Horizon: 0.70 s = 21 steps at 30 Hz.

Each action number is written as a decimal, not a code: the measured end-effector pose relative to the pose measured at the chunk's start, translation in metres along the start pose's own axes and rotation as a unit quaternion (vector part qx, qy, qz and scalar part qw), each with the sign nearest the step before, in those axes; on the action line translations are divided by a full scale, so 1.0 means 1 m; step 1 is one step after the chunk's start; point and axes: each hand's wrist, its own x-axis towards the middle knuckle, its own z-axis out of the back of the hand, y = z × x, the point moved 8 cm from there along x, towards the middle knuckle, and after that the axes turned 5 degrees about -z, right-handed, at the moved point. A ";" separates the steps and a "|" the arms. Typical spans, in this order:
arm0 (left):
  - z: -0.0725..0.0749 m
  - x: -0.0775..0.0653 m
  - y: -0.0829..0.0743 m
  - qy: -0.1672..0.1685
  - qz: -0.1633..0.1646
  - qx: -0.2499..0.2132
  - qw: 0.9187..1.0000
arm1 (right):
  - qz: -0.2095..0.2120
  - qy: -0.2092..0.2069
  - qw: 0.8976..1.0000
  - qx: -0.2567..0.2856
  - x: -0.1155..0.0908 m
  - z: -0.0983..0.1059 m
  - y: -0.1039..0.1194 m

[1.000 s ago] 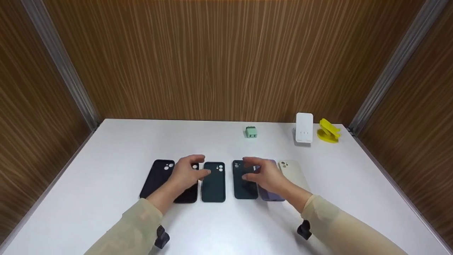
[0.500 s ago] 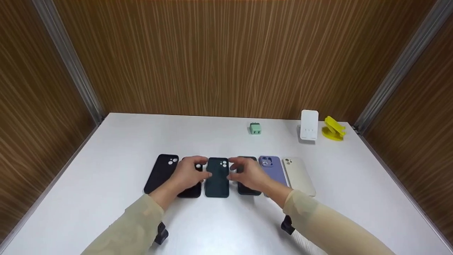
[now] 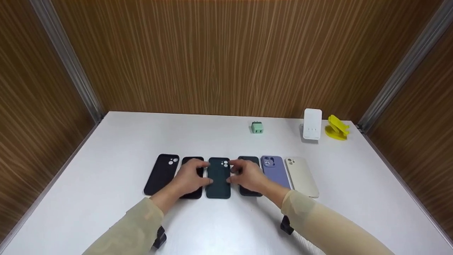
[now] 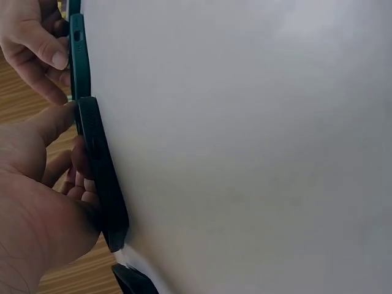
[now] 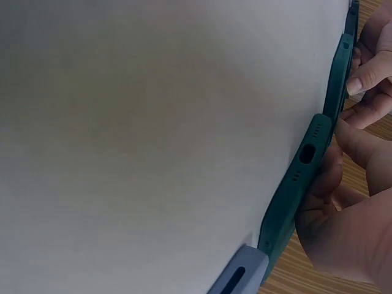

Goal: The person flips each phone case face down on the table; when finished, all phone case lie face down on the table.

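Note:
Six-odd slim phone cases lie face down in a row, and a dark green phone case is in the middle. My left hand reaches over a black phone case, its thumb and forefinger at the green case's left edge. From the other side my right hand spans a second dark green phone case, with thumb and forefinger at the middle case's right edge. On both hands the thumb and forefinger stay apart. The wrist views show the hands behind the cases' lower edges; exact fingertip contact is partly hidden.
Another black case lies far left; a purple case and a cream case lie right. Behind them stand a mint green charger plug, a white stand and a yellow stand. Wood-grain panels enclose the white table.
My right hand has moved left from the second green case to the middle one's right edge. My left fingertips have come slightly closer to its left edge. The head view has shifted slightly.

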 end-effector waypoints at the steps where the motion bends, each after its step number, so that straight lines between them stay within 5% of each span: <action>1: 0.000 0.000 -0.001 0.001 -0.006 0.003 1.000 | -0.001 -0.002 1.000 0.000 0.001 0.000 0.000; 13: -0.001 0.000 -0.008 0.007 -0.062 0.025 0.998 | 0.000 -0.008 1.000 -0.007 0.003 0.000 -0.001; 21: -0.004 0.001 -0.007 0.014 -0.065 0.031 0.997 | -0.001 -0.002 1.000 -0.015 0.004 -0.002 -0.003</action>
